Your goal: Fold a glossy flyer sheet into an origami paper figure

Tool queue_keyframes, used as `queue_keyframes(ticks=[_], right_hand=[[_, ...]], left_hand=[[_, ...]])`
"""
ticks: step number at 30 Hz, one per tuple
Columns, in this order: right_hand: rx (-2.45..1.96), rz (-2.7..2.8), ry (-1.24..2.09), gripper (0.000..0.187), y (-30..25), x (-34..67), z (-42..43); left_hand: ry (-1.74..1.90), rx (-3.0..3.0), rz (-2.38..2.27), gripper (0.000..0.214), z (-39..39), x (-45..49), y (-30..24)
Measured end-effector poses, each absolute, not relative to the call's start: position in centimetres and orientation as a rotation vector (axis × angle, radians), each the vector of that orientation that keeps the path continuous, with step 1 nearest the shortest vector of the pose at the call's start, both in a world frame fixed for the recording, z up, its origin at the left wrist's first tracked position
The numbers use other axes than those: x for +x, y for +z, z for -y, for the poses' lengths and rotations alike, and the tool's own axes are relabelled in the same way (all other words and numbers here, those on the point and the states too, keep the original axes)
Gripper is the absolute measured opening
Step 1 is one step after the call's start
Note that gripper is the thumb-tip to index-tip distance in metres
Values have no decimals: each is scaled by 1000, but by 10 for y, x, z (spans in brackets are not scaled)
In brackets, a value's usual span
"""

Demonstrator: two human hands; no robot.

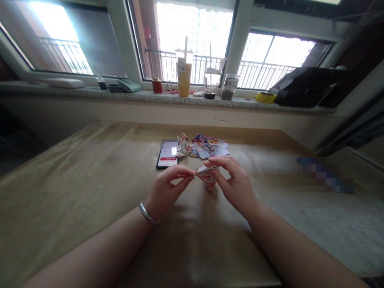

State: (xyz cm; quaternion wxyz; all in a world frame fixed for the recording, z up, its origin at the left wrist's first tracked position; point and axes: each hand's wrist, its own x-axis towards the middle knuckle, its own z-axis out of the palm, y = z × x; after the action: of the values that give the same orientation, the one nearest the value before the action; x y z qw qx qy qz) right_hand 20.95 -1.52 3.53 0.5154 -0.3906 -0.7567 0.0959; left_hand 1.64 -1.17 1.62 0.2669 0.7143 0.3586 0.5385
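Observation:
Between my two hands is a red and white paper sheet (208, 179), folded, with a pointed corner hanging down over the table. My left hand (172, 188) pinches its left edge between thumb and fingers. On the other side, my right hand (234, 180) grips it with thumb below and fingers on top. Just beyond lie a phone (167, 159) with its screen lit, several crumpled or folded red and white paper pieces (183, 147), and a stack of colourful printed leaflets (211, 148).
On the windowsill (120, 96) stand a tall cup of yellow drink (183, 78), a red jar (157, 85), a clear container (229, 87) and a yellow tape roll (266, 97). A blurred-out flat item (325, 174) lies on the table's right side.

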Motion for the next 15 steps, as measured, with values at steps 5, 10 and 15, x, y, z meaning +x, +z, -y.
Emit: queue_keyframes(ticks=[5, 10, 15], right_hand=[[-925, 1813, 316, 25, 32, 208, 17], [-875, 1853, 306, 22, 35, 207, 20], [-875, 1872, 263, 21, 37, 207, 20]], left_hand=[[1494, 1967, -985, 8, 12, 15, 16], [1489, 1966, -991, 8, 11, 15, 16], [1491, 1945, -992, 9, 11, 15, 17]])
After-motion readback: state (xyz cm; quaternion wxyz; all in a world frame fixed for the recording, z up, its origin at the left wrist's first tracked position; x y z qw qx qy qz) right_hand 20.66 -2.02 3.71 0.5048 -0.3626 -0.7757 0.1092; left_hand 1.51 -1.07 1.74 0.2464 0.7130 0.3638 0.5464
